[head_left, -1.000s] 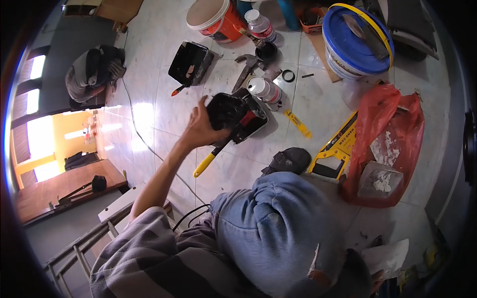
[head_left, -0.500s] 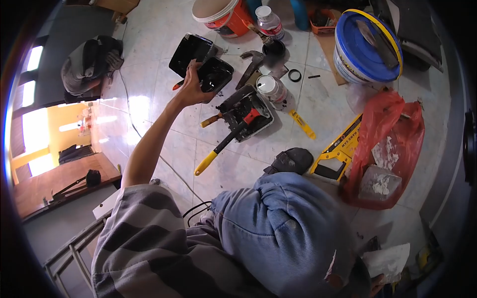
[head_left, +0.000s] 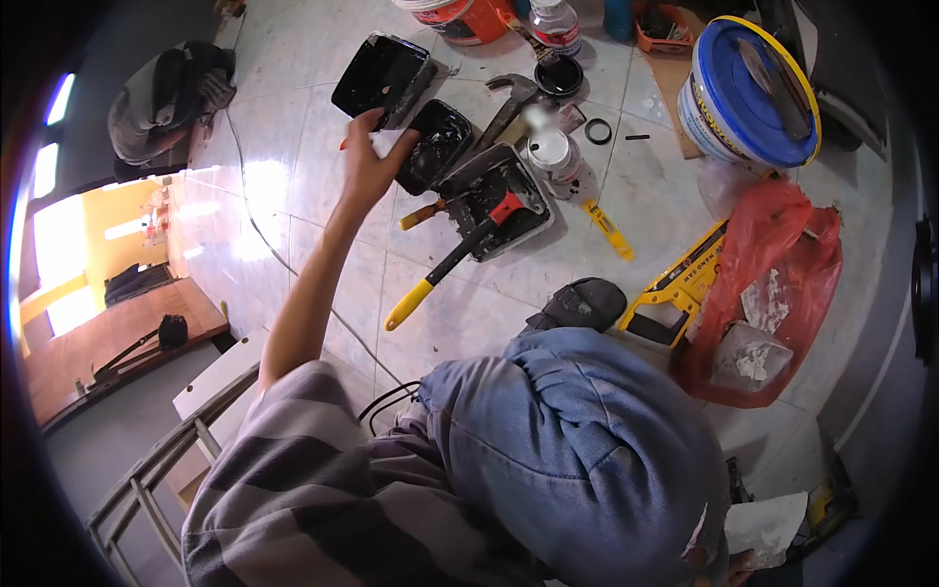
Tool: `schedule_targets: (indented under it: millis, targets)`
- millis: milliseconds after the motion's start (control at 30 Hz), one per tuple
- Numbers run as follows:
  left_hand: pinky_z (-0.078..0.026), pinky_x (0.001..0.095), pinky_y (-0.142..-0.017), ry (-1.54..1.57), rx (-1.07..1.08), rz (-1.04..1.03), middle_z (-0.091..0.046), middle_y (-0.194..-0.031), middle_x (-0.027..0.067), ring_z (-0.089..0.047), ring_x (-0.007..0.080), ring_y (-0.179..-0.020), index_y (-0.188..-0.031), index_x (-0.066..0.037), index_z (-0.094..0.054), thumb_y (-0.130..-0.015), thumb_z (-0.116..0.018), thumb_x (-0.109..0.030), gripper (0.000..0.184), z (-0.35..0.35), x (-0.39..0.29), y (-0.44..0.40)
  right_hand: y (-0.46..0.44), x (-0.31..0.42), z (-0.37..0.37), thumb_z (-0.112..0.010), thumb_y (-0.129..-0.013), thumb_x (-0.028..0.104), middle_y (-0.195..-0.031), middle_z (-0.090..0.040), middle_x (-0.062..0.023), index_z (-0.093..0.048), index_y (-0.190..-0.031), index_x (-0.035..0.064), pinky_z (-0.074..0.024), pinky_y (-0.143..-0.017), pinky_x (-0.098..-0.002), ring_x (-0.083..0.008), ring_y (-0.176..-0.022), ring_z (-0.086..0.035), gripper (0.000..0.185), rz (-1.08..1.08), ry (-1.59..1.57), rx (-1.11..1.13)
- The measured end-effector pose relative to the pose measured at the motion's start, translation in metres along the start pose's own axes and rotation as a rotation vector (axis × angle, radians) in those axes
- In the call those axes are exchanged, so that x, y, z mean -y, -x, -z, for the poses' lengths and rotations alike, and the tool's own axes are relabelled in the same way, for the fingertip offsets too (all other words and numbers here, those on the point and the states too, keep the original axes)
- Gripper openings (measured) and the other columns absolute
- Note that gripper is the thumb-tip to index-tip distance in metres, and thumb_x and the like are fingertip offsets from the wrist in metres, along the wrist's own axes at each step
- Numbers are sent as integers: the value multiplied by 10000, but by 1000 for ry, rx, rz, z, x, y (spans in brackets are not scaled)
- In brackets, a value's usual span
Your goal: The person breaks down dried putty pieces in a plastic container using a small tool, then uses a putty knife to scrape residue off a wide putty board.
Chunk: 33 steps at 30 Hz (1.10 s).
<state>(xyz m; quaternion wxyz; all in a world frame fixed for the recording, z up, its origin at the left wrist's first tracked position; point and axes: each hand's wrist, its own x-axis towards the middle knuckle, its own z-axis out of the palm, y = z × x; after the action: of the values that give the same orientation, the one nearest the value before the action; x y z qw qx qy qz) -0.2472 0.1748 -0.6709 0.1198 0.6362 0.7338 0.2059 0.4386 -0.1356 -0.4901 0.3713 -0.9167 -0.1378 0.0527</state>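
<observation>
My left hand (head_left: pixel 367 171) reaches out with thumb and fingers spread, nothing gripped between them. Its thumb is close to the left edge of a small black tray (head_left: pixel 435 147); I cannot tell if they touch. Its fingertips are near a larger black tray (head_left: pixel 383 78), just beyond. Beside the small tray is a dark-smeared paint tray (head_left: pixel 523 220), with a yellow-and-black handled tool with a red head (head_left: pixel 455 259) lying across it. At the lower right edge, my right hand (head_left: pixel 740 564), mostly hidden behind my knee, holds a flat whitish plate (head_left: pixel 768 528).
A hammer (head_left: pixel 509 108), a white-lidded jar (head_left: pixel 553 155) and a yellow cutter (head_left: pixel 608 231) lie around the trays. To the right are a blue-lidded bucket (head_left: pixel 748 93), a hand saw (head_left: pixel 675 293) and a red plastic bag (head_left: pixel 773 230). A cable (head_left: pixel 264 230) crosses the tiles.
My left hand has let go of the small black tray and opened. That tray now sits farther from the larger one, nearer me. The whole view has shifted slightly.
</observation>
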Motion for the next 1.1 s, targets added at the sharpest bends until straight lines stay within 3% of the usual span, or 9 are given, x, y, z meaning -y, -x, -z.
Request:
schedule_targets:
  millis: [33, 100, 167, 267, 367, 433, 833, 1000, 1100]
  targets:
    - [-509, 429, -968, 19, -137, 91, -584, -1196, 221, -601, 343, -1143, -1292, 8, -516, -808, -887, -324, 694, 15, -20, 10, 1, 2, 0, -739, -986, 324, -1201, -699, -157, -643, -1350, 7, -495, -916, -416, -227, -1052, -627, 492, 2, -2, -3]
    - [-544, 425, -806, -23, 109, 45, -623, -1055, 199, -651, 331, -996, -1123, -15, -564, -885, -806, -235, 405, 32, -63, 50, 2, 6, 0, -739, -986, 325, -1208, -698, -159, -642, -1354, 8, -494, -921, -418, -228, -1058, -627, 496, 6, -5, -5]
    - [-548, 436, -816, -146, 372, -78, -627, -1060, 164, -659, 336, -963, -1136, -19, -578, -873, -816, -212, 404, 22, -96, 99, 2, 8, 3, -739, -985, 326, -1214, -698, -160, -641, -1359, 9, -494, -925, -421, -229, -1064, -627, 500, 13, -13, -7]
    - [-542, 478, -827, -292, 441, -42, -620, -1003, 144, -649, 374, -952, -1121, -17, -568, -857, -827, -220, 421, 2, -111, 136, 3, 9, 9, -740, -984, 327, -1225, -697, -163, -639, -1365, 10, -493, -932, -424, -230, -1073, -627, 506, 17, -16, -13]
    - [-526, 503, -844, -336, 426, 116, -618, -996, 158, -644, 391, -992, -1110, -7, -550, -892, -788, -212, 383, -16, -94, 154, 7, 13, 16, -740, -983, 329, -1235, -696, -165, -637, -1372, 11, -492, -939, -428, -231, -1082, -626, 512, 28, -12, -25]
    - [-508, 525, -852, -273, 655, 199, -614, -1036, 202, -626, 413, -1036, -1115, 5, -536, -944, -710, -157, 293, -14, -82, 151, 3, 3, 24, -799, -927, 371, -1308, -678, -171, -634, -1411, 76, -500, -957, -440, -240, -1098, -632, 590, -10, -56, 4]
    - [-525, 544, -803, -406, 526, 154, -565, -1060, 208, -637, 435, -965, -1166, -28, -535, -940, -621, -30, 242, 80, -116, 141, -1, -23, 18, -806, -917, 395, -1345, -666, -181, -625, -1431, 92, -496, -978, -435, -248, -1117, -631, 623, -14, -37, -33]
    - [-454, 471, -785, -650, 265, -62, -556, -1026, 137, -587, 323, -953, -1248, -74, -585, -850, -614, 23, 410, 65, -102, 163, -6, -30, 15, -795, -925, 396, -1345, -665, -184, -622, -1432, 85, -492, -983, -430, -250, -1122, -629, 619, -11, -35, -26]
    - [-423, 441, -797, -687, 323, -66, -549, -1036, 122, -549, 309, -963, -1251, -79, -596, -881, -632, 16, 384, 59, -101, 166, -8, -32, 14, -789, -930, 396, -1345, -665, -186, -620, -1432, 80, -490, -986, -427, -251, -1125, -628, 617, -6, -22, -22]
